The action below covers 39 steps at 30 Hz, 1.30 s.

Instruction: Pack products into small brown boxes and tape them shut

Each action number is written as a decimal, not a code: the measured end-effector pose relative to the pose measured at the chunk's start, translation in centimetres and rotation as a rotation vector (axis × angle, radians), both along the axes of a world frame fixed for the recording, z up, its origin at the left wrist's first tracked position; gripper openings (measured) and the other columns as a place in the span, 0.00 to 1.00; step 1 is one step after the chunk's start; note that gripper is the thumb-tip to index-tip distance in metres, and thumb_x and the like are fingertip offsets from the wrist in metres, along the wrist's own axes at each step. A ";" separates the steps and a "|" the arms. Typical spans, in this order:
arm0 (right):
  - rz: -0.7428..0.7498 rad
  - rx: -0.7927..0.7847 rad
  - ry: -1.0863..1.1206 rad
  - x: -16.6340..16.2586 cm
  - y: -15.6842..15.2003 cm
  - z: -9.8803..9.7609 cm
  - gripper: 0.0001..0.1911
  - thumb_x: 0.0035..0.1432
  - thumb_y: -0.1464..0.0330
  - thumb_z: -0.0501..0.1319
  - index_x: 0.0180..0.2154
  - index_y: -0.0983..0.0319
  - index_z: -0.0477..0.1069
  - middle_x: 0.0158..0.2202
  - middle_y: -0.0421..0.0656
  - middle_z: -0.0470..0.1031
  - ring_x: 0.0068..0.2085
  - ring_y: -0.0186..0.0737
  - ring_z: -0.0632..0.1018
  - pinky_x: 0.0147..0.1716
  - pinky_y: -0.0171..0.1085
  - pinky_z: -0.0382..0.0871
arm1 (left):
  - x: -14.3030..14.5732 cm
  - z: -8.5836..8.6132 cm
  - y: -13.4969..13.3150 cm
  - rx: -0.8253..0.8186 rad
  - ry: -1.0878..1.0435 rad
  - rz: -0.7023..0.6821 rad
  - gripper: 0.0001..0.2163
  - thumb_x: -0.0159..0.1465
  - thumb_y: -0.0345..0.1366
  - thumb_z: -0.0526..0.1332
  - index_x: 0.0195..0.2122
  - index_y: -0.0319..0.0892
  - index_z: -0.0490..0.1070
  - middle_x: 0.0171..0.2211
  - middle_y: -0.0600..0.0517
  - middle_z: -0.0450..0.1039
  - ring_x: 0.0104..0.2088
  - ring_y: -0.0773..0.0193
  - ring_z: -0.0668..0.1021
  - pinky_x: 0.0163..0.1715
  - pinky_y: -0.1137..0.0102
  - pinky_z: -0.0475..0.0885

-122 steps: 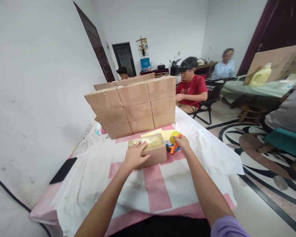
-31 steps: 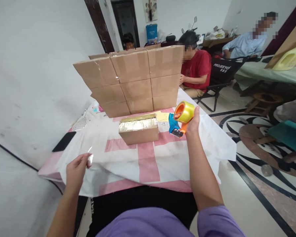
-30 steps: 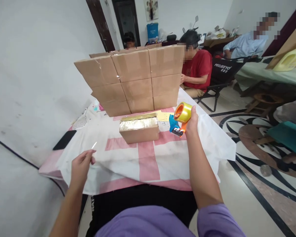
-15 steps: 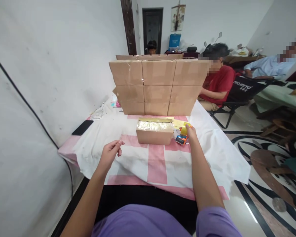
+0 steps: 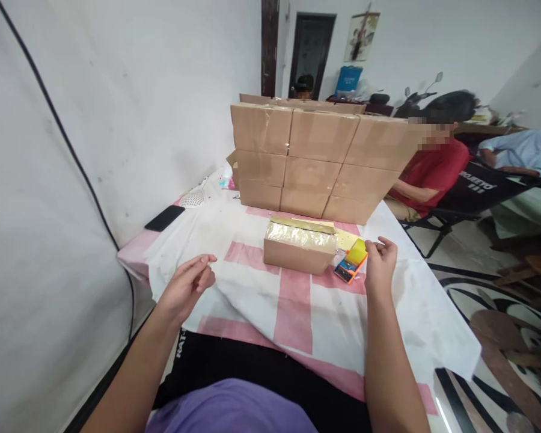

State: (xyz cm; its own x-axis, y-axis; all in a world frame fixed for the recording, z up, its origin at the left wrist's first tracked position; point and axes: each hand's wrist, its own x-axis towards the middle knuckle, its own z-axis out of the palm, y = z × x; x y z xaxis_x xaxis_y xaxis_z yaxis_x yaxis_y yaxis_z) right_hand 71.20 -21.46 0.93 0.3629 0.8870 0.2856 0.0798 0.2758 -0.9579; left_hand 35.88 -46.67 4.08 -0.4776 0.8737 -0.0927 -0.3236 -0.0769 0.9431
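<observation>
Just right of the small cardboard box (image 5: pixel 297 257), an orange and yellow tape dispenser (image 5: pixel 352 260) lies on the cloth. My right hand (image 5: pixel 381 261) is raised beside the dispenser, its fingers loosely bent and parted, with nothing seen in them. My left hand (image 5: pixel 190 281) hovers over the cloth to the left of the box. Its thumb and index finger are pinched together; whatever they hold, if anything, is too small to make out. Shiny clear wrapping shows along the top of the small box, and a flap stands up at its back.
A wall of stacked cardboard boxes (image 5: pixel 318 162) stands behind the small box. A black phone (image 5: pixel 165 218) lies at the table's left edge, near a white perforated item (image 5: pixel 193 198). Yellow sheets (image 5: pixel 345 239) lie behind the dispenser. A person in red (image 5: pixel 442 177) sits beyond the boxes.
My right hand has let go of the tape dispenser and moved to its right. My left hand stays pinched. The view has turned left and tilted.
</observation>
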 end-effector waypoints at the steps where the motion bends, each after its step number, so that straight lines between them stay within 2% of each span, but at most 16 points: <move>1: 0.023 -0.004 0.011 -0.4 -0.2 0.0 0.26 0.47 0.59 0.67 0.47 0.59 0.63 0.33 0.35 0.68 0.36 0.38 0.73 0.40 0.39 0.67 | 0.3 0.5 0.1 -0.001 0.023 0.006 0.15 0.60 0.46 0.69 0.38 0.38 0.73 0.13 0.62 0.56 0.18 0.75 0.57 0.22 0.75 0.53; 4: 0.108 0.011 0.007 -1.6 -1.0 0.1 0.24 0.47 0.60 0.67 0.45 0.60 0.65 0.32 0.35 0.68 0.34 0.38 0.73 0.39 0.39 0.67 | 1.4 1.7 1.0 0.002 0.125 0.029 0.15 0.61 0.46 0.67 0.39 0.38 0.74 0.14 0.60 0.61 0.18 0.74 0.60 0.22 0.75 0.53; 7: 0.196 0.087 -0.131 -2.5 -2.5 1.1 0.16 0.52 0.60 0.65 0.41 0.61 0.70 0.32 0.38 0.71 0.35 0.39 0.73 0.38 0.40 0.66 | 2.7 2.3 2.7 0.017 0.190 -0.002 0.15 0.63 0.46 0.65 0.39 0.38 0.74 0.15 0.58 0.65 0.17 0.74 0.61 0.20 0.75 0.53; 11: 0.324 0.289 -0.429 -4.1 -5.5 4.3 0.06 0.61 0.64 0.62 0.34 0.60 0.73 0.34 0.41 0.74 0.36 0.41 0.74 0.39 0.41 0.66 | 4.5 2.6 5.7 0.078 0.223 -0.089 0.14 0.64 0.45 0.64 0.38 0.37 0.75 0.15 0.56 0.67 0.16 0.73 0.62 0.18 0.75 0.55; 14: 0.480 0.452 -0.576 -6.0 -7.5 7.1 0.02 0.62 0.68 0.62 0.37 0.59 0.73 0.37 0.43 0.74 0.41 0.43 0.75 0.42 0.42 0.68 | 5.8 2.4 7.8 0.142 0.234 -0.179 0.14 0.65 0.45 0.63 0.39 0.37 0.76 0.15 0.56 0.68 0.16 0.72 0.65 0.17 0.75 0.57; 17: 0.631 0.524 -0.736 -8.0 -8.4 9.3 0.12 0.62 0.68 0.64 0.48 0.57 0.72 0.46 0.46 0.74 0.49 0.46 0.75 0.48 0.45 0.70 | 6.9 2.2 9.4 0.185 0.233 -0.278 0.14 0.67 0.45 0.61 0.40 0.38 0.76 0.16 0.56 0.69 0.17 0.71 0.67 0.17 0.75 0.59; 20: 0.748 0.553 -0.872 -9.6 -8.0 10.5 0.21 0.63 0.68 0.64 0.57 0.54 0.68 0.53 0.48 0.70 0.55 0.49 0.72 0.53 0.49 0.69 | 7.8 2.2 10.7 0.217 0.231 -0.351 0.13 0.67 0.44 0.61 0.41 0.39 0.76 0.16 0.57 0.70 0.17 0.71 0.68 0.17 0.76 0.61; 23: 0.804 0.574 -0.894 -10.4 -7.1 10.7 0.22 0.63 0.70 0.62 0.58 0.53 0.68 0.54 0.47 0.69 0.55 0.49 0.72 0.55 0.51 0.69 | 8.4 2.4 11.9 0.236 0.229 -0.388 0.12 0.67 0.43 0.62 0.40 0.39 0.77 0.16 0.57 0.69 0.16 0.72 0.68 0.17 0.76 0.62; 27: 0.828 0.564 -0.809 -10.3 -5.8 10.2 0.22 0.61 0.73 0.61 0.56 0.54 0.69 0.53 0.47 0.70 0.54 0.48 0.73 0.54 0.50 0.70 | 8.6 2.5 13.4 0.249 0.251 -0.424 0.12 0.68 0.42 0.61 0.38 0.39 0.78 0.16 0.57 0.69 0.17 0.71 0.70 0.17 0.76 0.63; 31: 0.847 0.531 -0.734 -9.7 -4.7 9.9 0.23 0.59 0.73 0.61 0.56 0.55 0.70 0.52 0.46 0.73 0.53 0.48 0.75 0.53 0.49 0.72 | 8.8 1.7 14.5 0.254 0.319 -0.427 0.11 0.69 0.41 0.60 0.41 0.40 0.78 0.17 0.58 0.70 0.17 0.72 0.71 0.18 0.76 0.64; 33: 0.821 0.517 -0.704 -9.5 -4.1 9.8 0.19 0.60 0.72 0.62 0.53 0.55 0.72 0.49 0.46 0.75 0.51 0.47 0.76 0.50 0.48 0.73 | 8.8 1.0 14.8 0.249 0.357 -0.437 0.10 0.69 0.40 0.60 0.41 0.41 0.78 0.17 0.58 0.71 0.17 0.73 0.69 0.19 0.76 0.64; 37: 0.741 0.471 -0.652 -9.6 -3.0 9.3 0.07 0.64 0.71 0.61 0.42 0.57 0.77 0.38 0.42 0.79 0.40 0.41 0.79 0.43 0.42 0.73 | 8.8 -0.7 14.9 0.225 0.402 -0.491 0.10 0.70 0.38 0.59 0.41 0.42 0.79 0.17 0.58 0.72 0.16 0.73 0.69 0.18 0.77 0.63; 39: 0.709 0.418 -0.629 -9.8 -2.7 8.9 0.05 0.65 0.69 0.62 0.37 0.58 0.77 0.34 0.41 0.79 0.37 0.39 0.78 0.40 0.40 0.72 | 8.6 -1.3 14.8 0.207 0.402 -0.498 0.09 0.70 0.38 0.59 0.42 0.43 0.79 0.17 0.58 0.73 0.16 0.73 0.69 0.18 0.77 0.64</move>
